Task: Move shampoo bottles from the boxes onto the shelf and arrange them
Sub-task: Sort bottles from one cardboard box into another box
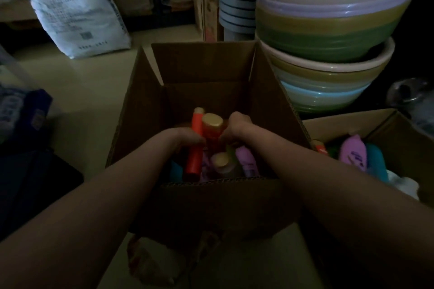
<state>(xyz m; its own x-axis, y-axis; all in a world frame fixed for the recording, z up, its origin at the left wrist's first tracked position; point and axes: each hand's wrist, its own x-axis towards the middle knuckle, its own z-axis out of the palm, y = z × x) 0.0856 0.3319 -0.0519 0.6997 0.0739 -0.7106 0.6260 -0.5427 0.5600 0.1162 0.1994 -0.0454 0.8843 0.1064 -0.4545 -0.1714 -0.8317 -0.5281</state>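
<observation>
Both my hands reach down into an open cardboard box point(202, 65) on the floor. My left hand point(187, 138) grips a slim red-orange bottle point(195, 148) with a pale cap. My right hand point(234, 126) holds an orange bottle with a gold cap point(212, 126), which stands right beside the red one. Lower in the box lie a second gold-capped bottle point(222, 162), a purple bottle point(247, 163) and a teal one point(176, 170). The scene is dim and my fingers are partly hidden.
A second open box point(340, 124) at the right holds a purple bottle point(353, 153), a teal bottle point(375, 162) and others. Stacked plastic basins point(328, 30) rise behind it. A white printed sack point(70, 7) leans at the back left. Dark bags lie at the left.
</observation>
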